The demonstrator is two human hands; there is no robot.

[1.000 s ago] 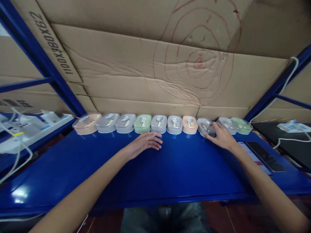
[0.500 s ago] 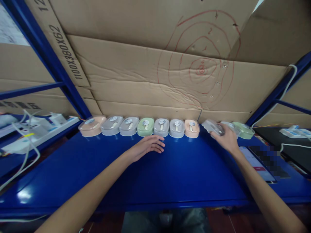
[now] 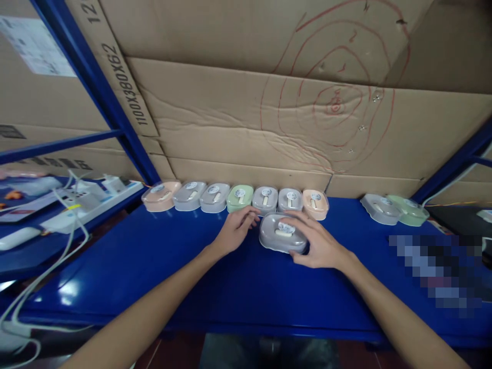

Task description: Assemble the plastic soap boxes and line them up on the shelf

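A grey lidded plastic box (image 3: 273,237) with a clear cover, a round sticker and a pale clip is in front of the row, over the middle of the blue table. My right hand (image 3: 321,242) grips its right end, thumb at the near side and fingers over the far side. Just left of the box is my left hand (image 3: 235,230), fingers loosely bent and apart, holding nothing. Behind both hands stands a row of similar boxes, among them a green box (image 3: 239,200), a grey box (image 3: 264,200) and a peach box (image 3: 315,206).
Farther right, another grey box (image 3: 381,210) and a green box (image 3: 412,211) stand side by side. Cardboard (image 3: 230,113) with red drawn rings walls the back. White power strips (image 3: 92,205) and cables lie at the left. A pixelated patch covers something at the right.
My right hand has brought the grey box from beside the right-hand pair leftward and nearer to me. My left hand stays close to the row. The view has shifted rightward.
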